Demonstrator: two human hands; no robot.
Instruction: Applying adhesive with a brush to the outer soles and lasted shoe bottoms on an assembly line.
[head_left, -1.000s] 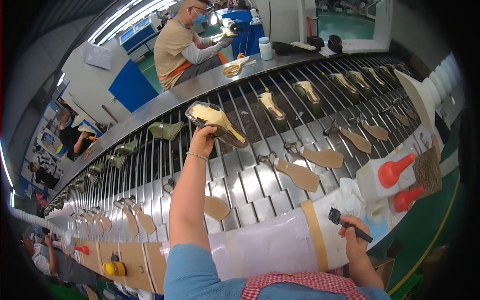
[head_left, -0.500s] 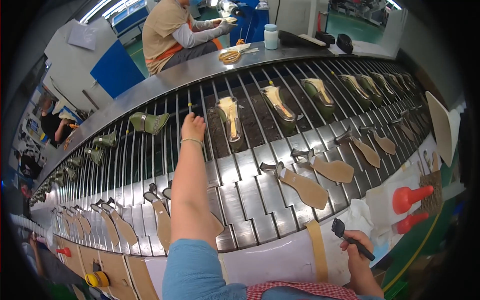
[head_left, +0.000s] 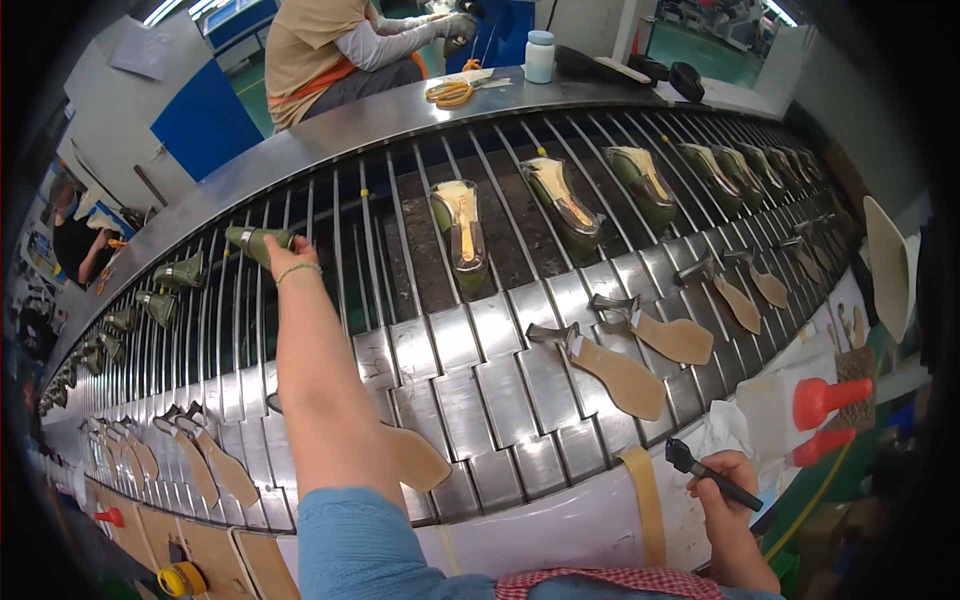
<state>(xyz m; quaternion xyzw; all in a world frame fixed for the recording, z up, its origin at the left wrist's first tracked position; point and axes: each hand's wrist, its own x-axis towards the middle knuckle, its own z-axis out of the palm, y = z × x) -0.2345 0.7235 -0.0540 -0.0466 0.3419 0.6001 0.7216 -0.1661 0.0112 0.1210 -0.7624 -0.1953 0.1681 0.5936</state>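
With my left arm stretched over the conveyor, my left hand (head_left: 293, 256) grips the near end of a green shoe upper (head_left: 250, 241) that lies on its side on the bars. A metallic band crosses this upper. My right hand (head_left: 733, 492) holds a black-handled brush (head_left: 728, 487) at the front right, its dark head pointing away to the left. Past my left arm, another green upper (head_left: 461, 225) lies bottom up, showing its pale underside. On the near metal plates rest tan soles with heels, among them one sole (head_left: 622, 378); my forearm partly covers another (head_left: 417, 458).
Red-nozzled bottles (head_left: 828, 400) stand at the right beside crumpled white tissue (head_left: 722, 430). On the far metal ledge lie orange-handled scissors (head_left: 452, 93) and a white jar (head_left: 539, 57). A co-worker (head_left: 325, 55) sits beyond it. A yellow tape roll (head_left: 181, 578) is at lower left.
My left hand has moved left from above the bars and closed on the green upper. The right hand still holds the brush, almost in the same place.
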